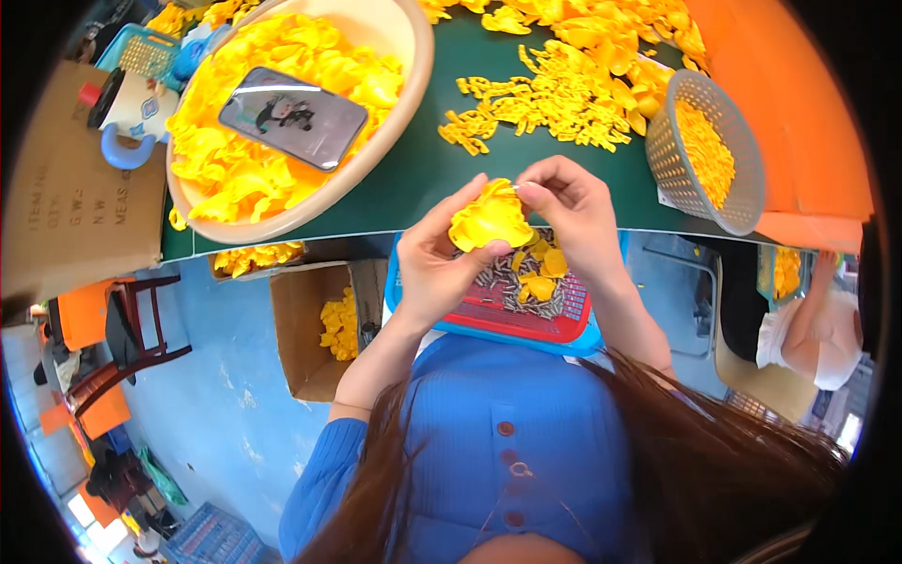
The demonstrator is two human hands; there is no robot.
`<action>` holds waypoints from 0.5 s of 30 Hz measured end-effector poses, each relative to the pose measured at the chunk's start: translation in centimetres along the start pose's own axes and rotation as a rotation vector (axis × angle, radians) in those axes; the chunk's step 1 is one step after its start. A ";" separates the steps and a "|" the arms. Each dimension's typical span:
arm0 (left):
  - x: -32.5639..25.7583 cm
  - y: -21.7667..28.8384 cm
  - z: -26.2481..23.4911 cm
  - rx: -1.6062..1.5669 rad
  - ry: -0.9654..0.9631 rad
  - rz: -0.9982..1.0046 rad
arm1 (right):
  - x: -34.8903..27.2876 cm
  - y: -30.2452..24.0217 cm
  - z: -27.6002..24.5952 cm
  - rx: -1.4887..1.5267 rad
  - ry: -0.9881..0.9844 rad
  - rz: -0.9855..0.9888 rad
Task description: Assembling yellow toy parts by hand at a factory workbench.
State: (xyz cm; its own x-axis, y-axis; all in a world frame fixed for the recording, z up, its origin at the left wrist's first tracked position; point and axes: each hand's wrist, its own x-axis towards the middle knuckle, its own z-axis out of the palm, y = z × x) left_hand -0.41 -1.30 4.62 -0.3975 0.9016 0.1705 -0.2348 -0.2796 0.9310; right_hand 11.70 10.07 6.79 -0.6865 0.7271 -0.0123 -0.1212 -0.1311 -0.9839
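A bright yellow, ruffled, soft-looking plastic piece (490,218) is in my left hand (442,254), its thumb on the near edge and the fingers behind. My right hand (571,209) pinches at the upper right edge of that piece, thumb against forefinger. A small silvery bit shows at the fingertips, too small to name surely. Just below my hands, a red tray (554,329) sits inside a blue tray (589,340) close to my body. Many small metal pins (489,299) and several yellow pieces (538,287) lie in it, partly hidden by my hands.
On the green table (413,179) stand a cream basin (413,80) of yellow pieces with a phone (293,117) on top, and a grey basket (669,141) of small yellow parts. Loose yellow parts (564,99) lie between them. A cardboard box (291,352) is below left; another person (816,329) sits right.
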 end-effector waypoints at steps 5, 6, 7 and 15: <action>0.1 -0.3 -0.7 -0.092 -0.009 -0.049 | 0.7 0.8 -1.6 0.164 -0.157 0.150; 0.0 -0.5 -0.9 -0.136 0.006 -0.078 | 0.8 0.9 -1.5 0.144 -0.159 0.158; 0.0 -0.7 -1.0 -0.139 0.004 -0.081 | 0.8 1.1 -1.4 0.123 -0.161 0.166; -0.1 -2.0 -1.8 -0.341 0.032 -0.241 | 1.2 3.4 -1.7 0.214 -0.201 0.162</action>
State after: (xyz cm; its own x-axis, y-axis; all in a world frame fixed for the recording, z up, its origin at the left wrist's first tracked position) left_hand -1.46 -1.45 2.14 -0.3210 0.9455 -0.0542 -0.6026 -0.1598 0.7819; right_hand 11.72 11.68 3.17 -0.8340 0.5408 -0.1090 -0.1326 -0.3882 -0.9120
